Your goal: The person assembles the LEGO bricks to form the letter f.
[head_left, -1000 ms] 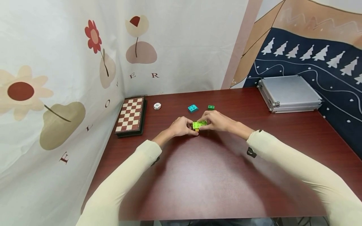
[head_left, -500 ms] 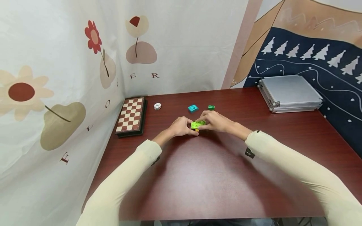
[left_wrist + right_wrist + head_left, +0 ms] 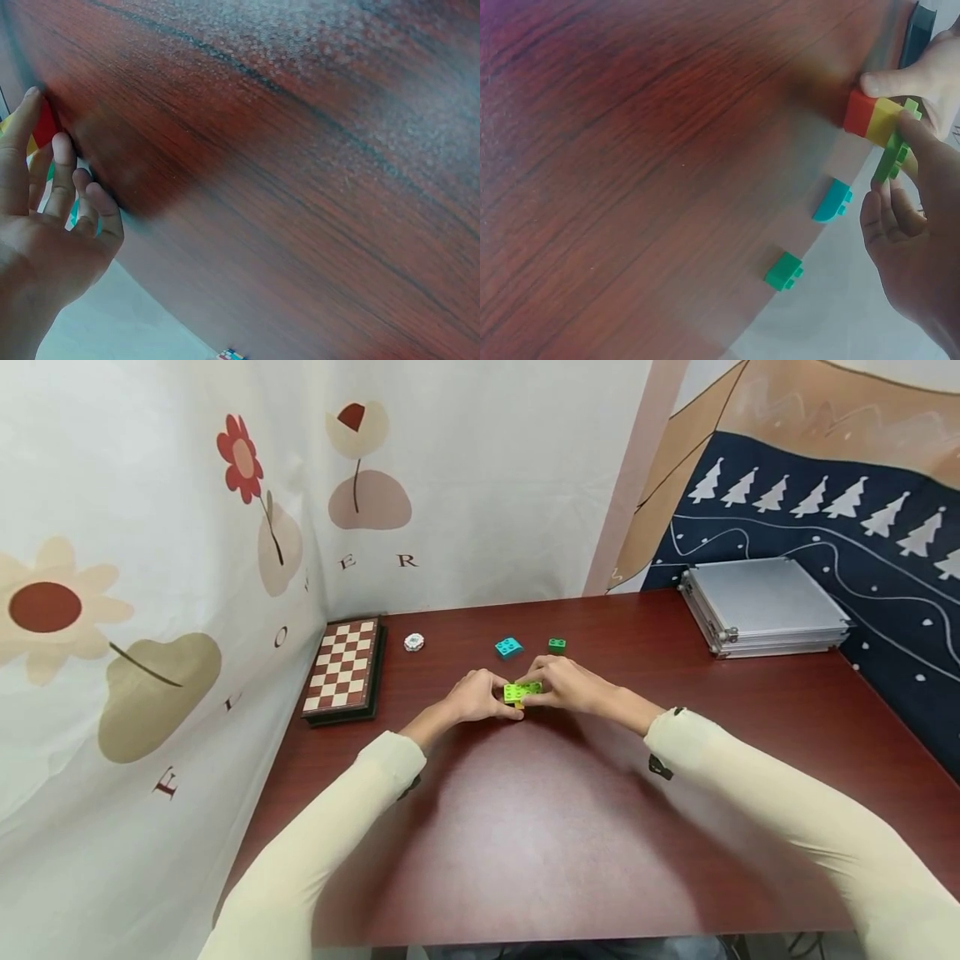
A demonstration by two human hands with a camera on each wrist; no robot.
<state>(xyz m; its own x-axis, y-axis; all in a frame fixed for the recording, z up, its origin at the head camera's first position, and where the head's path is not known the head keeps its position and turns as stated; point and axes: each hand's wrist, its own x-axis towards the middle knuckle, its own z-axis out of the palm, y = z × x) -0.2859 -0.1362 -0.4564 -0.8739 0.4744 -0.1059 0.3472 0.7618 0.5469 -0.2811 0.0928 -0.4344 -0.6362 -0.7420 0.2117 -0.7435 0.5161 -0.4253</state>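
Observation:
A small stack of toy building bricks stands on the table between the two hands: a red brick point(image 3: 859, 111) at the bottom, a yellow brick point(image 3: 883, 120) over it, and a flat lime green brick point(image 3: 513, 694) on top. The left hand point(image 3: 474, 696) grips the lower bricks from the left, its thumb on the red one. From the other side the right hand point(image 3: 567, 685) pinches the lime brick, which juts out past the yellow one. Fingers hide part of the stack in the head view.
Behind the hands lie a teal brick point(image 3: 508, 647) and a dark green brick point(image 3: 557, 645). Further left are a white round object point(image 3: 414, 642) and a chessboard box point(image 3: 342, 667). Silver cases point(image 3: 763, 606) are stacked at the back right, near the printed curtain point(image 3: 480, 485).
The right hand and the lime brick have shifted slightly left over the yellow brick. The left hand keeps its place on the stack. The head view has turned a little.

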